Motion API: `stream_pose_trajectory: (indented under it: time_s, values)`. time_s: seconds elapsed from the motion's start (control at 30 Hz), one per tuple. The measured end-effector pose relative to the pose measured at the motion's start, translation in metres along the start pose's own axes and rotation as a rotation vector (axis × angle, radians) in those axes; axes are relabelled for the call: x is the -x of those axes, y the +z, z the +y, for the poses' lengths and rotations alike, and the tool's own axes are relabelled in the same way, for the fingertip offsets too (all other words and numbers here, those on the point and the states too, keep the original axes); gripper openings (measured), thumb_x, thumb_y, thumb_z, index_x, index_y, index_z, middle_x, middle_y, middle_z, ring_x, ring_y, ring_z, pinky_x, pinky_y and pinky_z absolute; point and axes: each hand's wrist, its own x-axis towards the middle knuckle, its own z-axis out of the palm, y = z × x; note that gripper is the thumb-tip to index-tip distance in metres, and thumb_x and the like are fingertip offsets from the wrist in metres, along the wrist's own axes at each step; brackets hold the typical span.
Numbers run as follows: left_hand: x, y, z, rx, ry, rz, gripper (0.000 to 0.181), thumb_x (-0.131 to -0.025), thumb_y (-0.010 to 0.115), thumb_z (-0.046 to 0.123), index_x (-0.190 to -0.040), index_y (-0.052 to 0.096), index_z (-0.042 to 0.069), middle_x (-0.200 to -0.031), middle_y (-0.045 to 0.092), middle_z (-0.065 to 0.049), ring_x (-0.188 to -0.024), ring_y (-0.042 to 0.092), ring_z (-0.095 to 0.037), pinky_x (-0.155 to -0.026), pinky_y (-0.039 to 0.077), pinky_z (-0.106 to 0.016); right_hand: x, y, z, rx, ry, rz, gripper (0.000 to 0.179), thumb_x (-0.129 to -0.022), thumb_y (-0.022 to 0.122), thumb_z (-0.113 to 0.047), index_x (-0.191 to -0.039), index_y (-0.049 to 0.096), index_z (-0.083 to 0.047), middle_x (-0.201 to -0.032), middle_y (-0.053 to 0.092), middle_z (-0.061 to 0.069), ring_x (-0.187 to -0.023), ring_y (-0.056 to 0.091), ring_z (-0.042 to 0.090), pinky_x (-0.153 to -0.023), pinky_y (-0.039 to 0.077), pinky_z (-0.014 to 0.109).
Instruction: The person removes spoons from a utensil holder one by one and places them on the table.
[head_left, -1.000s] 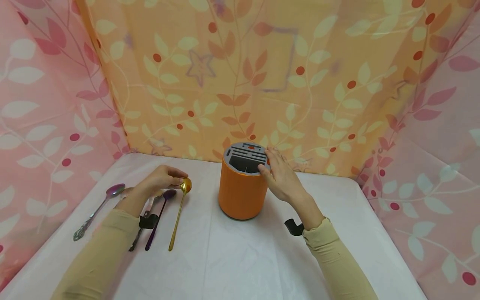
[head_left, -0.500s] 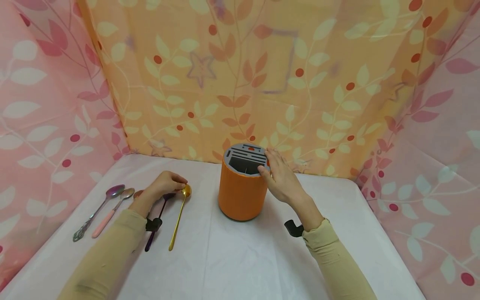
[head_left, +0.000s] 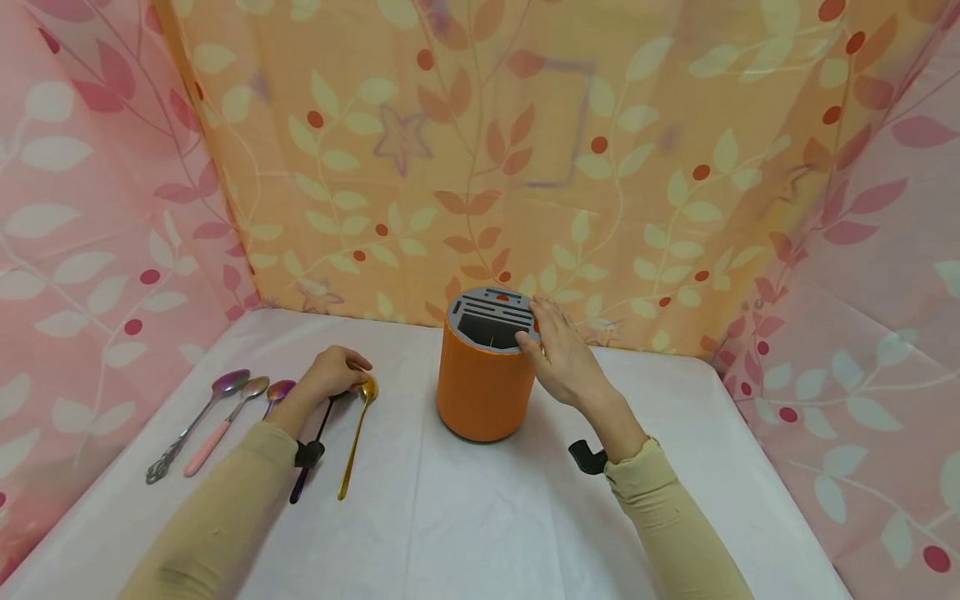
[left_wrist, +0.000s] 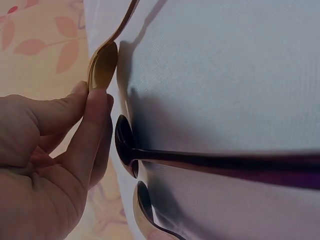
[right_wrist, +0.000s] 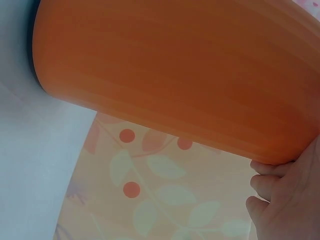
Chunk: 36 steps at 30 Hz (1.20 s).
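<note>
My left hand (head_left: 335, 372) pinches the bowl tip of a long-handled gold spoon (head_left: 355, 442) between thumb and fingers. In the left wrist view, the bowl of that gold spoon (left_wrist: 104, 65) is tilted on edge at the fingertips. Just below that hand lies a dark purple spoon (left_wrist: 210, 162), apart from it. My right hand (head_left: 564, 354) rests against the upper right side of an orange cylindrical utensil holder (head_left: 483, 392), thumb at the grey slotted top, fingers fairly straight. In the right wrist view, the fingers touch the orange wall near its upper end.
Left of the left arm lie a spoon with an ornate silver handle (head_left: 180, 446), a pink-handled spoon (head_left: 217, 437) and a purple-bowled spoon (head_left: 280, 389) partly hidden by the arm. All are on a white-covered table (head_left: 465, 517). Patterned cloth (head_left: 480, 167) encloses the back and sides.
The left hand has come slightly down and to the left, with the gold spoon's bowl following. Its forearm has shifted right, uncovering the pink-handled spoon. The right hand and holder have hardly moved.
</note>
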Motion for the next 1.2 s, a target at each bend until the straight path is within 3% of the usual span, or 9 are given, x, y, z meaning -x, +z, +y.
stream_pose_trajectory:
  time_s: [0.37, 0.6, 0.87, 1.0, 1.2]
  values:
    - [0.008, -0.005, 0.0, -0.102, 0.055, 0.028, 0.023, -0.092, 0.068, -0.006, -0.113, 0.072, -0.012, -0.101, 0.075, -0.021, -0.073, 0.067, -0.017, -0.063, 0.055, -0.023, -0.002, 0.002, -0.002, 0.001, -0.019, 0.006, 0.083, -0.109, 0.024, -0.063, -0.163, 0.024, 0.0, -0.172, 0.018, 0.013, -0.159, 0.015, 0.037, -0.129, 0.011, 0.052]
    - [0.01, -0.003, 0.002, -0.18, 0.107, 0.034, 0.025, -0.087, 0.07, -0.006, -0.112, 0.074, -0.009, -0.104, 0.075, -0.021, -0.092, 0.067, -0.029, -0.076, 0.056, -0.033, -0.001, -0.001, 0.0, 0.005, -0.01, 0.009, 0.082, -0.109, 0.025, -0.062, -0.163, 0.025, 0.0, -0.172, 0.019, 0.013, -0.16, 0.013, 0.033, -0.129, 0.011, 0.051]
    - [0.009, -0.001, 0.006, -0.188, 0.129, 0.035, 0.025, -0.092, 0.072, 0.0, -0.116, 0.073, -0.008, -0.111, 0.075, -0.022, -0.1, 0.069, -0.035, -0.083, 0.058, -0.041, 0.002, -0.004, 0.002, -0.004, 0.001, 0.014, 0.081, -0.109, 0.026, -0.062, -0.163, 0.025, -0.002, -0.173, 0.018, 0.011, -0.159, 0.014, 0.035, -0.129, 0.013, 0.053]
    - [0.014, 0.0, 0.008, -0.198, 0.16, 0.055, 0.031, -0.092, 0.072, 0.004, -0.122, 0.071, -0.007, -0.12, 0.072, -0.025, -0.11, 0.069, -0.041, -0.092, 0.057, -0.051, 0.004, -0.003, 0.003, -0.034, -0.01, 0.023, 0.081, -0.109, 0.028, -0.061, -0.163, 0.027, -0.001, -0.172, 0.019, 0.012, -0.159, 0.014, 0.035, -0.129, 0.011, 0.053]
    - [0.024, -0.002, 0.02, -0.243, 0.169, 0.126, 0.053, -0.099, 0.069, 0.023, -0.143, 0.058, -0.003, -0.143, 0.058, -0.028, -0.13, 0.055, -0.049, -0.105, 0.047, -0.063, 0.004, -0.003, 0.005, -0.078, -0.009, 0.062, 0.085, -0.106, 0.032, -0.067, -0.168, 0.013, -0.012, -0.174, 0.013, 0.007, -0.16, 0.013, 0.03, -0.128, 0.009, 0.057]
